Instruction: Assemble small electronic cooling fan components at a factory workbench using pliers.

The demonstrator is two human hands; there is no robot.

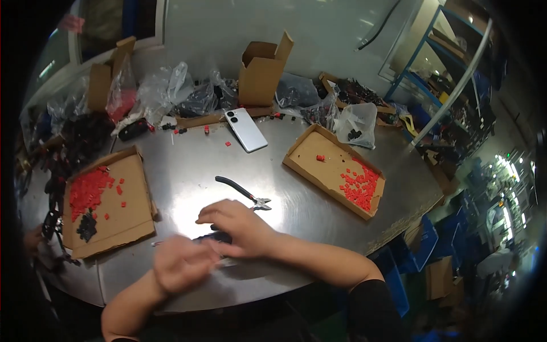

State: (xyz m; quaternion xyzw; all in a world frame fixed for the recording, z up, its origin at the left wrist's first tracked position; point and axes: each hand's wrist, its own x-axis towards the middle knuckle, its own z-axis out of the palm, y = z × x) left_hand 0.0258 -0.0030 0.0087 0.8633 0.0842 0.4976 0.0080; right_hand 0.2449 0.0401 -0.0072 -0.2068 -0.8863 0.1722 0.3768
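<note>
My left hand (pixel 185 263) is smeared by motion near the front of the metal table, so its fingers do not show clearly. Touching or nearly touching it, my right hand (pixel 245 229) has curved fingers around a dark, narrow thing (pixel 219 235), mostly hidden by the hands; its kind I cannot make out. Just beyond my right hand lies a pair of diagonal cutters (pixel 261 203), with black handles and its jaws pointing right. Part of the cutters is hidden by my right hand.
A shallow cardboard tray (pixel 134 196) with red and black pieces stands left; another cardboard tray (pixel 302 165) with red pieces stands right. A silver phone (pixel 247 130) lies at the back. Behind are plastic bags (pixel 165 85) and an upright cardboard box (pixel 259 82).
</note>
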